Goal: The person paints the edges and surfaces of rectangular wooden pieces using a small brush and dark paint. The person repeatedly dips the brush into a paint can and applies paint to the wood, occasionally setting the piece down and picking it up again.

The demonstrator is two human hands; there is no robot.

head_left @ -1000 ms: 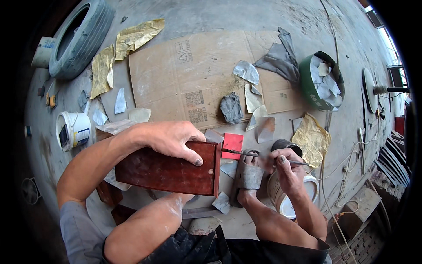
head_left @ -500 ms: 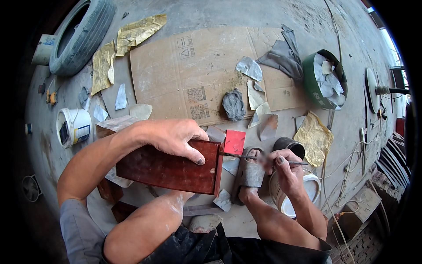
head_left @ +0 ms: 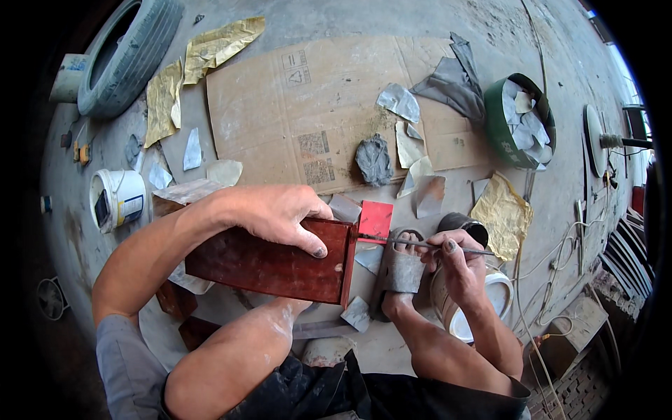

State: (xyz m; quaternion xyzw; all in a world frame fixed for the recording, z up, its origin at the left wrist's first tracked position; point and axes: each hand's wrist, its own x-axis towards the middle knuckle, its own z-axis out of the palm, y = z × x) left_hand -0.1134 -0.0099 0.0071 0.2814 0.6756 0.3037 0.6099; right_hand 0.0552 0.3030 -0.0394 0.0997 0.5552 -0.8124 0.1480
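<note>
Left hand: the left hand point(head_left: 276, 213) lies palm down on top of the dark red wooden box point(head_left: 273, 262), fingers curled over its upper edge and thumb pressed on the face; the grip is closed on the box, most likely to pin it so it does not slide while its end is worked.
Right hand: the right hand point(head_left: 455, 262) pinches a thin metal rod point(head_left: 413, 243) between thumb and fingertips, grip closed on it, the rod held level with its tip at the box's end face, just beside the corner.
Wooden box: long and rectangular, with a glossy reddish-brown lacquer dulled by dust; it rests across the person's raised knee, over the concrete floor point(head_left: 350, 17), near the floor's lower middle.
Foot and sandal: a grey sandal point(head_left: 399, 269) sits under the rod, between box and right hand, so the leg seems to brace the work.
Red square: a small flat red sheet point(head_left: 376, 219) lies on the floor just beyond the box's end.
Cardboard: a flattened brown sheet point(head_left: 315, 105) is spread toward the far middle of the floor, carrying torn grey paper scraps and a crumpled grey rag point(head_left: 374, 159).
Containers: a white pail point(head_left: 117, 199) stands by the left edge, a green bucket point(head_left: 495, 122) stuffed with paper scraps by the right edge, and a white tub point(head_left: 500, 294) sits under the right wrist.
Tyre: a worn rubber tyre point(head_left: 129, 52) lies in the far left corner.
</note>
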